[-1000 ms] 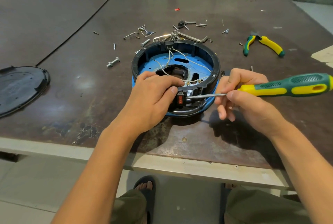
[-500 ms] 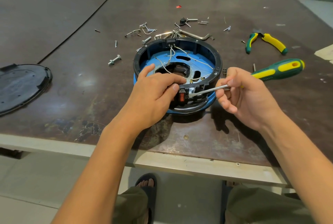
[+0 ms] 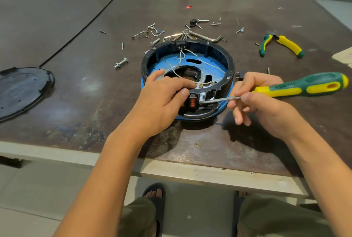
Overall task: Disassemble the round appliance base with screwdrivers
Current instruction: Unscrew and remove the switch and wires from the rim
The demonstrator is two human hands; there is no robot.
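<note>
The round appliance base (image 3: 219, 50), a black ring over a blue plate with white wires inside, lies open on the table near the front edge. My left hand (image 3: 162, 101) grips its near rim, thumb beside a black switch with a red rocker (image 3: 192, 102) that sits at the front opening. My right hand (image 3: 261, 103) holds a green and yellow screwdriver (image 3: 304, 86) almost level. Its metal tip (image 3: 202, 101) is pushed into the opening just right of the switch.
Loose screws, bolts and bent metal brackets (image 3: 190, 34) lie scattered behind the base. Green and yellow pliers (image 3: 282, 44) rest at the back right. A black round cover (image 3: 21, 88) lies at the far left. The table's front edge (image 3: 190, 172) is close to me.
The screwdriver handle swung up and away, then came back down to nearly level, with its tip staying in the opening beside the switch. My left hand kept its grip on the rim.
</note>
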